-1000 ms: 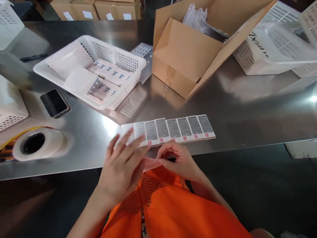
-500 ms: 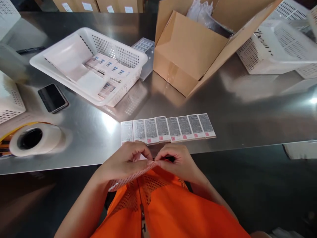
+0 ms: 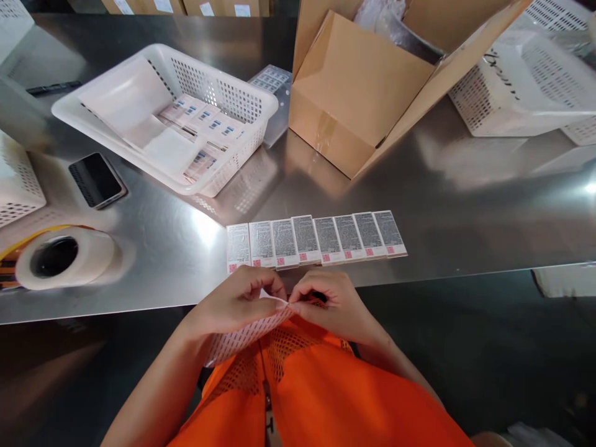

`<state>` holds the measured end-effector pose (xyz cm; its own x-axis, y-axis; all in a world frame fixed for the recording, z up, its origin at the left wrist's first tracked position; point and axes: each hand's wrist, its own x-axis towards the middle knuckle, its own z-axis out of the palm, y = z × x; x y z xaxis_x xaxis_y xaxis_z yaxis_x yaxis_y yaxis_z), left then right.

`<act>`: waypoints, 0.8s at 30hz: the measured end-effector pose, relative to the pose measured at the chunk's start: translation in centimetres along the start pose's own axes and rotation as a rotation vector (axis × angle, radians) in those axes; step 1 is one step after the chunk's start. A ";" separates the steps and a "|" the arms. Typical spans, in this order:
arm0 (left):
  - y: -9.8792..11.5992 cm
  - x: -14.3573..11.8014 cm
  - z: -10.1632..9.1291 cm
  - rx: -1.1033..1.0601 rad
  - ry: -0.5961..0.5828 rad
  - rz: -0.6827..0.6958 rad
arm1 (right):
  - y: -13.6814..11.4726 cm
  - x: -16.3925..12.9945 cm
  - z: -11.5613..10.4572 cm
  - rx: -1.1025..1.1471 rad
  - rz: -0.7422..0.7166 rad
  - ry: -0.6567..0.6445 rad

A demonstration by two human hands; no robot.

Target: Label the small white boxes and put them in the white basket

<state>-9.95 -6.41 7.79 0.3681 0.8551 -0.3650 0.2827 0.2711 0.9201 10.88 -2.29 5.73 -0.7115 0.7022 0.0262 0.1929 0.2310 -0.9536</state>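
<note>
My left hand [image 3: 239, 301] and my right hand [image 3: 328, 304] meet just below the steel table's front edge, both pinching a strip of small red-printed stickers [image 3: 242, 335] that trails down to the left over my orange vest. Their fingertips touch at the strip's upper end. Just beyond my hands, a row of several small white boxes [image 3: 316, 239] lies side by side on the table, printed faces up with red marks at their near ends.
A white perforated basket [image 3: 139, 161] holds more small boxes at the back left. A tape roll [image 3: 63, 257] and a phone [image 3: 95, 180] lie at the left. An open cardboard box [image 3: 358, 93] stands behind the row, with white baskets [image 3: 521, 87] at the right.
My left hand, open over the left end of the row a second ago, has come down and closed on the sticker strip beside my right hand. The view has tipped slightly.
</note>
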 end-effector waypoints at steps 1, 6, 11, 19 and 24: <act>0.1 0.0 0.0 0.012 0.012 -0.002 | 0.0 0.0 0.0 0.012 0.016 -0.001; 0.3 -0.1 0.4 0.001 0.035 -0.025 | 0.1 0.0 0.1 0.039 0.036 -0.014; 0.0 0.0 0.4 -0.059 -0.001 -0.037 | 0.5 -0.2 0.0 0.007 -0.038 0.006; -0.4 0.5 0.7 -0.242 -0.056 -0.119 | 1.3 -0.7 -0.1 -0.252 -0.443 0.102; -0.7 0.5 0.7 -0.258 -0.056 -0.157 | 1.3 -1.2 -0.5 -0.539 -0.505 0.023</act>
<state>-9.33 -6.48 6.84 0.3881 0.7703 -0.5060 0.1082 0.5072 0.8550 12.34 -2.53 4.63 -0.7883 0.4353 0.4348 0.1553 0.8246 -0.5440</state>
